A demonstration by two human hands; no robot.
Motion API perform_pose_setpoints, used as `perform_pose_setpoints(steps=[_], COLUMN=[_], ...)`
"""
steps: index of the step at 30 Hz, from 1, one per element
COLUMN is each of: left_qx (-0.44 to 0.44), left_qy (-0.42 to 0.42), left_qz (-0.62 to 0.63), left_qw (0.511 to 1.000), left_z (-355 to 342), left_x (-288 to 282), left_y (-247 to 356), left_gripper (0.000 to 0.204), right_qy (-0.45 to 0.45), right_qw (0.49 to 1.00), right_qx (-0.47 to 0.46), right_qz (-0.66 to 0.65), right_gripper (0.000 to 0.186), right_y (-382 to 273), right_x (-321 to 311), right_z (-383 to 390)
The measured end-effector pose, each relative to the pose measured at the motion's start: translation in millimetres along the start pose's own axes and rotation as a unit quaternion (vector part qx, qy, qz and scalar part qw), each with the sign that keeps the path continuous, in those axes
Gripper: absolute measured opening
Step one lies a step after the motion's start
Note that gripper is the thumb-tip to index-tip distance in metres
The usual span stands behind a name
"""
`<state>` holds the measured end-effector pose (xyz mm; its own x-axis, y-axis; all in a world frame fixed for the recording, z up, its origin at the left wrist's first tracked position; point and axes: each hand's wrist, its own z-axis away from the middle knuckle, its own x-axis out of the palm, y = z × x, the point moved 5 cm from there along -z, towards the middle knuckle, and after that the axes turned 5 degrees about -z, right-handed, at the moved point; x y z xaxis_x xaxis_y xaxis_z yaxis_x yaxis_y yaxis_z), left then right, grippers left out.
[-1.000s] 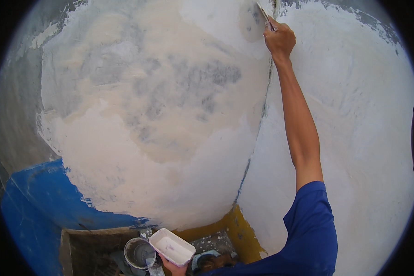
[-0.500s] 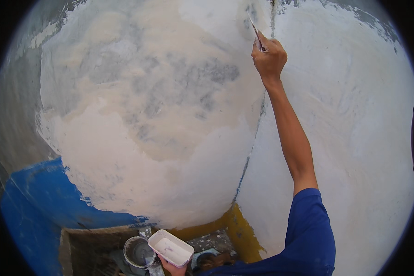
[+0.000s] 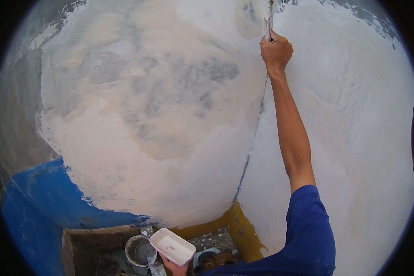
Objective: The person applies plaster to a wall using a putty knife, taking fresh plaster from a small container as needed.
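Right hand (image 3: 277,54): raised at arm's length; grip clenched round a thin, flat spreading tool (image 3: 267,28), seen nearly edge-on. Location of tool: high up, at the inside corner (image 3: 261,110) where two plastered walls meet. Whether its edge touches the wall cannot be told.

Handling, as judged: spreading pale filler along the corner seems best done with the edge laid flat to one wall at a time, under light, even pressure, in long strokes following the joint. The dark, ragged line lower in the corner suggests gaps wanting fuller loads. At such reach, wrist control is likely weaker; a steady elbow would help avoid ridges.

Left hand (image 3: 174,267): low, at the near side of the tray; grip holding it, fingers partly hidden.

Containers:
1. Tray (image 3: 163,234), rectangular, pale, rounded corners; held tilted. Contents: white paste (image 3: 172,248), smeared over the bottom, with a small darker mark.
2. Bucket (image 3: 130,250), round, rim smeared; just beside the tray, on its left. Contents: grey matter, kind unclear.
3. Trough (image 3: 67,246), box-shaped, rough-walled, left of the bucket. Interior dark; contents indistinct.
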<state>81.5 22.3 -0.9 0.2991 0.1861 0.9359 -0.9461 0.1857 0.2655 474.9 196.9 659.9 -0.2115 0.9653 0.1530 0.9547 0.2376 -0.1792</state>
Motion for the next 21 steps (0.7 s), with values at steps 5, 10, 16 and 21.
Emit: perform_pose_setpoints(steps=[5, 10, 16, 21], left_qx=[0.036, 0.068, 0.119, 0.107], left_qy=[-0.017, 0.001, 0.021, 0.046], left_qz=[-0.047, -0.023, -0.008, -0.004], left_qw=[0.998, 0.997, 0.993, 0.993], left_z=[2.3, 8.4, 3.7, 10.0], left_x=[-2.2, 9.3, 1.2, 5.2], left_y=[4.7, 12.3, 20.1, 20.9], left_gripper=[0.072, 0.069, 0.067, 0.068], right_qy=[0.032, 0.005, 0.057, -0.003], right_qw=[0.994, 0.995, 0.996, 0.971], right_qx=[-0.069, -0.102, -0.070, -0.184], right_qz=[0.081, -0.006, 0.031, 0.155], right_gripper=[0.026, 0.026, 0.015, 0.020], right_y=[-25.6, -74.5, -18.0, -32.3], right_x=[29.3, 29.8, 21.7, 62.0], right_z=[18.7, 44.8, -31.6, -9.5])
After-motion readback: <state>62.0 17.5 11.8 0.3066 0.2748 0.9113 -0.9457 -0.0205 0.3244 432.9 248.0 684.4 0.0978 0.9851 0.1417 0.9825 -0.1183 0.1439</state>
